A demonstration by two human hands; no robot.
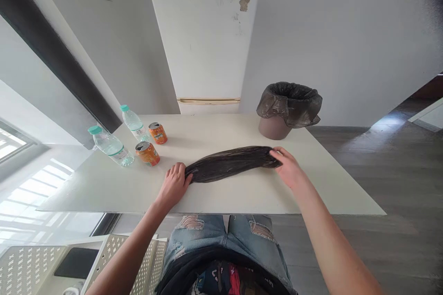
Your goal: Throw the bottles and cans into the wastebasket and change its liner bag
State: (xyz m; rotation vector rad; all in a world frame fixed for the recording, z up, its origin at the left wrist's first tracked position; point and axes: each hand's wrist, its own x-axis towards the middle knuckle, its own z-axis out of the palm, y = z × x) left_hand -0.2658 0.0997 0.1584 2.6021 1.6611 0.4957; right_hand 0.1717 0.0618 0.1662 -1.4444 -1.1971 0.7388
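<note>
A black plastic garbage bag, gathered into a long flat strip, lies across the white table in front of me. My left hand is closed on its left end, fingers curled around the plastic. At the opposite end, my right hand pinches the bag between thumb and fingers. Just behind my right hand stands a brown trash bin, lined with a dark translucent bag folded over its rim.
Two orange soda cans and two clear water bottles with green caps stand on the left of the table. Behind the table is a white refrigerator. A white perforated basket sits below at the left.
</note>
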